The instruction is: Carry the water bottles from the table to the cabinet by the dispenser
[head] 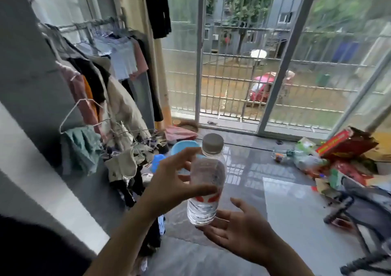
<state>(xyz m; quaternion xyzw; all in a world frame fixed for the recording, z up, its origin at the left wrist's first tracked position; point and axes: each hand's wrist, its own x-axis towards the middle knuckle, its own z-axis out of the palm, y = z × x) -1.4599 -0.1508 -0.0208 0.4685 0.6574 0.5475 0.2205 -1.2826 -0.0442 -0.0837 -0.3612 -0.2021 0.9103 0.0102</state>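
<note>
Two bare hands are raised in front of the person, with one bottle (206, 182) between them. The left hand (169, 182) comes in from seven o'clock and has the bottle: its thumb lies across the red-marked label and its fingers (190, 154) curl round the far side just under the neck. The bottle stands nearly upright in the air, grey cap (212, 143) at twelve o'clock, clear water showing in the ribbed lower half. The right hand (237, 231) sits at five o'clock from the bottle, palm up and fingers spread wide, holding nothing; its fingertips are right at the bottle's base, though whether they touch it I cannot tell.

Below lies a glossy grey floor (285, 212). At nine o'clock a crowded clothes rack (95, 81) carries shirts and bare wire hangers, with more clothing heaped at its foot. Just behind the left hand's fingers sits a blue basin (182, 146). At three o'clock a black chair frame (364, 218) stands beside a pile of red boxes and wrappers (338, 155). Farthest off, at twelve o'clock, a sliding glass door (232, 64) with white bars looks out on a wet street.
</note>
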